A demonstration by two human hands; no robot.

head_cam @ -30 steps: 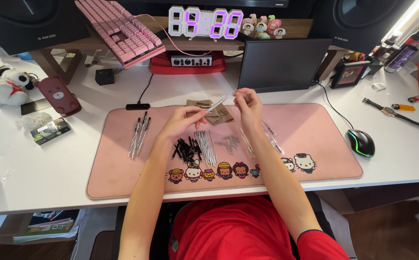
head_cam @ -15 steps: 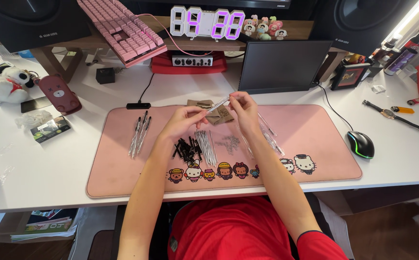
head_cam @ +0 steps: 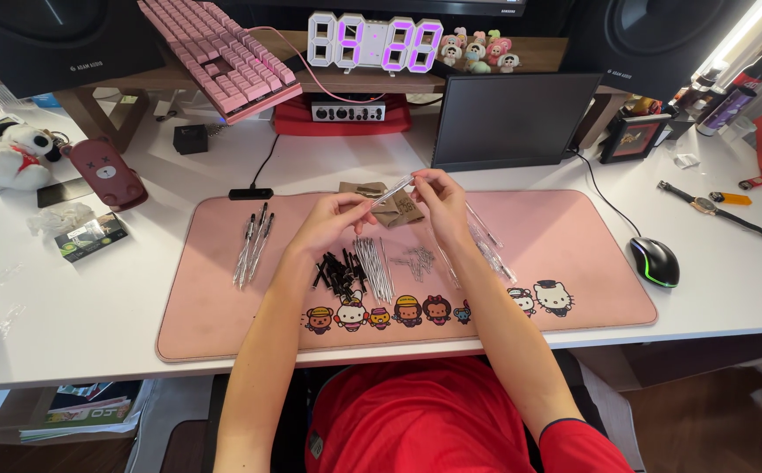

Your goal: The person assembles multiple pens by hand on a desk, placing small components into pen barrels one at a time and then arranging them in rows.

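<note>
Holding one clear pen barrel point(head_cam: 393, 189) above the pink mat point(head_cam: 573, 254), your left hand point(head_cam: 333, 223) and right hand point(head_cam: 438, 197) pinch its ends; three assembled pens point(head_cam: 252, 245) lie left.

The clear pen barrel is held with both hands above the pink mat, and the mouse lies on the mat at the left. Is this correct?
Not quite. The head view shows the mouse at the right, on the white desk just off the mat. Both hands, left and right, do hold the barrel.
</note>
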